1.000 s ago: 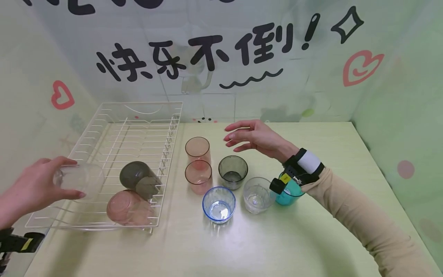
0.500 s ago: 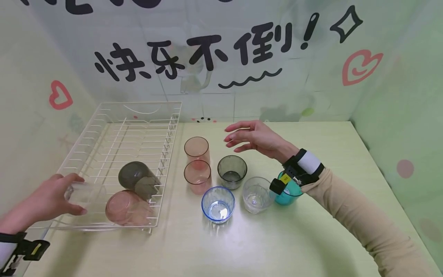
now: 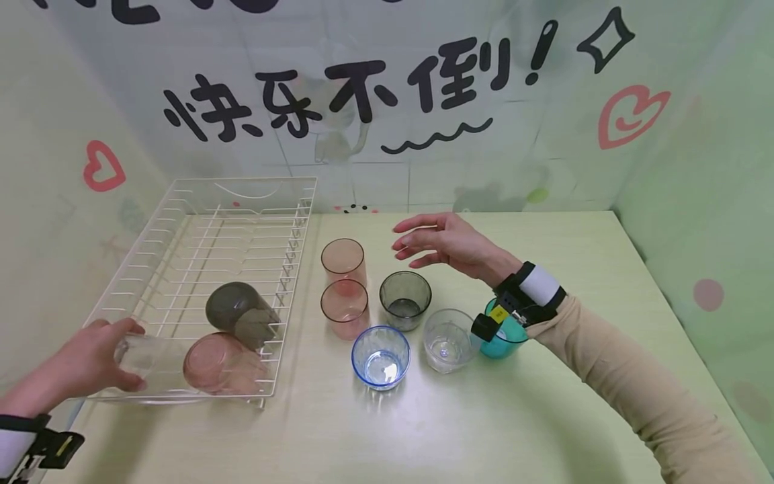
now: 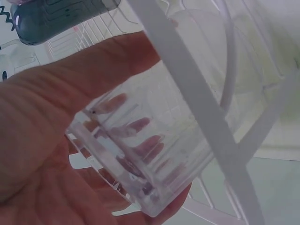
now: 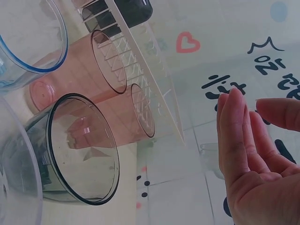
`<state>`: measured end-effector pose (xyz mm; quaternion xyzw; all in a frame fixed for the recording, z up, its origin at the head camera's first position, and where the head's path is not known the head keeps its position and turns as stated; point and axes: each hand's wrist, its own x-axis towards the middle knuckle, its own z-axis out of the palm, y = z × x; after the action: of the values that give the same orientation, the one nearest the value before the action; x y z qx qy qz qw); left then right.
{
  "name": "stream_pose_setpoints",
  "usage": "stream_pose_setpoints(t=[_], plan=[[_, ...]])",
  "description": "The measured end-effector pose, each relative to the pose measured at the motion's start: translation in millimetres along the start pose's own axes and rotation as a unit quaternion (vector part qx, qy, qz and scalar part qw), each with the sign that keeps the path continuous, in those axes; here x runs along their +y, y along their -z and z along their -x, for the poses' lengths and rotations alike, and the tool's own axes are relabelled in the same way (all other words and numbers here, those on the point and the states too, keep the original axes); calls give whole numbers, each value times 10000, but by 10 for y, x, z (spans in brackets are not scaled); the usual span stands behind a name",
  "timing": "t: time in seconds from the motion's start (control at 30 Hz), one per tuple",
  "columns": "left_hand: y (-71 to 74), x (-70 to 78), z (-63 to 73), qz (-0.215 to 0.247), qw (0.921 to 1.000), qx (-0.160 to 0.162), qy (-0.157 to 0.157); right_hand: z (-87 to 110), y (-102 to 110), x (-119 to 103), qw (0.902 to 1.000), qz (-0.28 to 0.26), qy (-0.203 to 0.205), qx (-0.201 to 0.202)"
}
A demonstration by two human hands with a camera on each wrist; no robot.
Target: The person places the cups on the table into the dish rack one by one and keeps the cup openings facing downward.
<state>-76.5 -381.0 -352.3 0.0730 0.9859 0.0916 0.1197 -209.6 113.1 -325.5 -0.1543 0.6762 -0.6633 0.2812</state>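
My left hand point(image 3: 84, 359) grips a clear glass point(image 4: 154, 145), which lies on its side at the near left of the white wire dish rack point(image 3: 293, 302). In the left wrist view the thumb and fingers surround the base end, and the mouth points away. To its right in the rack lie a pink glass point(image 3: 211, 366) and a smoky grey glass point(image 3: 232, 306). My right hand point(image 3: 453, 245) hovers with loosely bent fingers behind the upright glasses, holding nothing. Nearest to it stands another smoky grey glass point(image 3: 405, 296).
Two pink glasses point(image 3: 345, 309) stand upright beside the rack. Nearer are a blue-rimmed glass point(image 3: 381, 359) and a clear glass point(image 3: 449, 343). A teal glass point(image 3: 506, 343) stands partly behind the right wrist camera. Printed walls enclose the table at back and sides.
My left hand has moved right and down with the clear glass, lowering it into the rack beside the pink one. My right hand has stayed in place.
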Motion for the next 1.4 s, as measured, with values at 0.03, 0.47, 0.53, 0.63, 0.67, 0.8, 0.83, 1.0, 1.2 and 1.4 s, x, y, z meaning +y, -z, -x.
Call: stream_pose_setpoints(t=[0.03, 0.47, 0.53, 0.63, 0.67, 0.8, 0.83, 1.0, 1.2, 1.4], plan=[[-10, -13, 4, -35, 10000, 9, 1, -1, 2, 1, 10000, 8, -7, 7], [-37, -102, 9, -171, 9999, -1, -12, 18, 15, 66, 10000, 15, -37, 5], [-41, -103, 13, -195, 9998, -23, -9, 14, 17, 73, 10000, 23, -28, 4], [-47, -103, 12, -203, 9998, -59, -1, 8, 24, 78, 10000, 28, -29, 16], [-48, -103, 11, -198, 9998, -76, 4, 6, 26, 80, 10000, 21, -36, 23], [-51, -95, -2, -200, 9997, -99, 20, 6, 34, 89, 10000, -2, -62, 31], [-53, -93, -3, -199, 9998, -95, 14, 6, 35, 91, 10000, -11, -66, 23], [-62, -91, -8, -193, 9998, -103, -3, 4, 37, 94, 10000, -34, -73, -5], [-73, -78, -24, -159, 9998, -60, -75, 14, 37, 87, 9999, -12, -113, 11], [-79, -33, -25, -78, 9999, -96, -78, 27, 32, 84, 9999, 49, -138, 24]])
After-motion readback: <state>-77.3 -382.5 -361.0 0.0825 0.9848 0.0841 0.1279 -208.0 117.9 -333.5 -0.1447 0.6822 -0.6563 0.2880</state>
